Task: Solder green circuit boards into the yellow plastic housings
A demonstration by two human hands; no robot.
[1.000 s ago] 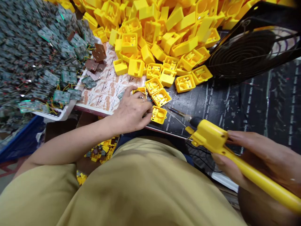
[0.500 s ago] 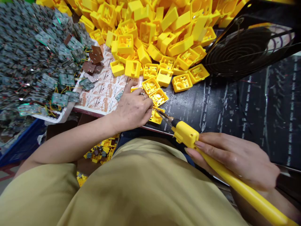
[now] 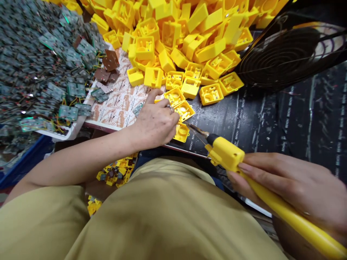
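Shifted a little to the right since the earlier frame, your right hand (image 3: 287, 182) brings the yellow-handled soldering iron (image 3: 225, 153) round, its slim metal tip just beside a square yellow plastic housing (image 3: 182, 133), though you can't tell if they touch. You clench the long round handle, fingers wrapped along it, with the black collar and tip angled toward the housing. Your bare left forearm (image 3: 76, 162) reaches in from the lower left, and your left hand (image 3: 154, 124), a ring on one finger, curls over the front of the housings. Its fingertips (image 3: 176, 117) come down at the housing's upper edge, but you can't tell whether they grasp it or only rest there. The housing lies open side up, showing a round recess, near the edge of a black printed bench mat (image 3: 257, 122). Two more open yellow housings (image 3: 184, 111) sit just above it, and a heap of yellow plastic parts (image 3: 173, 36) rises beyond. A printed paper sheet (image 3: 116, 108) lies left of your hand, with green circuit boards trailing thin wires (image 3: 46, 72) piled further left
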